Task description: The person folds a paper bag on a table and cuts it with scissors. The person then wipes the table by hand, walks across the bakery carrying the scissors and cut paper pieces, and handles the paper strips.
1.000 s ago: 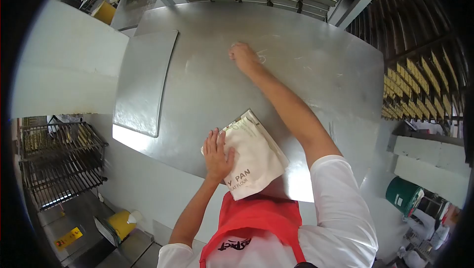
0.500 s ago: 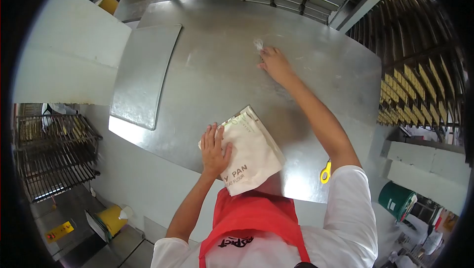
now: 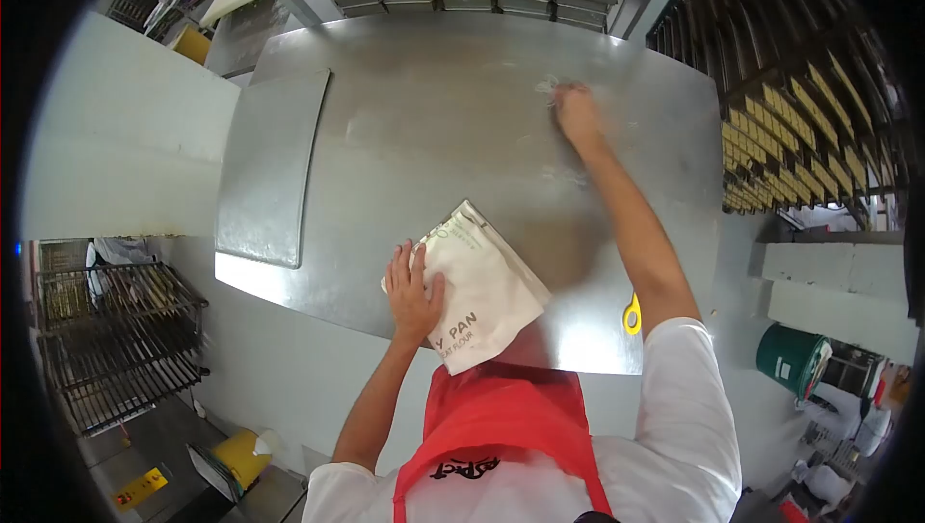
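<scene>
My left hand (image 3: 414,296) lies flat on a folded cream flour sack (image 3: 491,282), fingers stretched out over its left side. The sack has brown and green print and rests at the near edge of the steel table (image 3: 405,137). At the far right part of the table, my right hand (image 3: 580,116) is closed and somewhat blurred. A small tangle of thin white thread (image 3: 546,86) shows at its fingertips. Yellow-handled scissors (image 3: 631,315) lie near the front right edge, partly hidden by my right arm.
A flat metal sheet (image 3: 270,171) lies on the table's left side. Racks of trays stand at the back, at the right (image 3: 800,128) and at the lower left (image 3: 125,330). A green bucket (image 3: 792,359) is at the lower right, a yellow container (image 3: 241,455) at the lower left.
My right hand has moved to the right across the table, and the white thread has shifted along with it. My left hand stays on the flour sack. The view has turned slightly.
</scene>
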